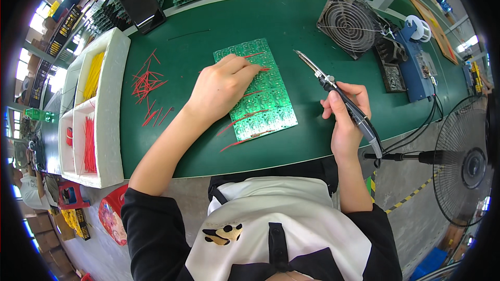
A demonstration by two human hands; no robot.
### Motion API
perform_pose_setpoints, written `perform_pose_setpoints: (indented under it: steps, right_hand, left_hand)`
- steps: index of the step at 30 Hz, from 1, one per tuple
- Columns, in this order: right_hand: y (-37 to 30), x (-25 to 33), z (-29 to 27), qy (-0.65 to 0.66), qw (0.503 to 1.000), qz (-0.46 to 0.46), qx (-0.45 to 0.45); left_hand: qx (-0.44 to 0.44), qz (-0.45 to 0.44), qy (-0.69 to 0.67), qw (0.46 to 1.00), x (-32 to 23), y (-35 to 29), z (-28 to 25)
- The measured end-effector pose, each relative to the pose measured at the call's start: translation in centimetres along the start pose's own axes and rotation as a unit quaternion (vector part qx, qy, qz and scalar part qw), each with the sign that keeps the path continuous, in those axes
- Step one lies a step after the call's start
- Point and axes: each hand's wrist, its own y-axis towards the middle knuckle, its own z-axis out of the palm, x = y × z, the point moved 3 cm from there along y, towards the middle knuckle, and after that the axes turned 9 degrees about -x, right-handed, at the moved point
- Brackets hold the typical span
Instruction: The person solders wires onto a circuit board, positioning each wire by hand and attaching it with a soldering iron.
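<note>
A green circuit board panel (pixel 278 101) lies slightly tilted on the green work table, with several red wires (pixel 245 119) across it, some jutting past its left edge. Over the panel's upper left part, my left hand (pixel 221 86) is closed, thumb and fingers pinched at a short red wire (pixel 264 69); the grip itself is partly hidden. To the right of the panel, my right hand (pixel 346 125) holds a soldering iron (pixel 359 117) by its dark handle. Its metal tip points up and left, apart from the panel. Loose red wires (pixel 148 83) lie scattered left of my left hand.
A white foam box (pixel 112 104) with yellow and red wires stands at the left edge. A phone (pixel 139 2) leans at back left. A fan with a round grille (pixel 349 21), a blue solder station (pixel 416 62) and a standing fan (pixel 471 166) are at right.
</note>
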Motion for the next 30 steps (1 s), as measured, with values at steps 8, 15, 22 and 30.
perform_pose_setpoints:
  steps: [8, 15, 22, 30]
  right_hand:
    - [0.3, -0.2, -1.3, 0.039, 0.997, 0.009, -0.07]
    - [-1.6, 0.1, -1.5, 0.029, 0.998, 0.032, -0.055]
    - [-2.2, -0.2, -1.4, 0.054, 0.997, 0.044, -0.016]
    - [-2.2, -0.1, -1.1, 0.004, 0.998, 0.047, -0.029]
  left_hand:
    - [-0.003, -0.021, 0.046, 0.999, 1.5, 0.9, -3.8]
    - [0.005, 0.03, -0.036, 0.999, -2.3, 0.4, -1.9]
    - [0.015, 0.041, -0.029, 0.999, -2.7, -0.1, -0.6]
    - [0.003, 0.037, -0.046, 0.998, -2.3, -0.3, 0.0]
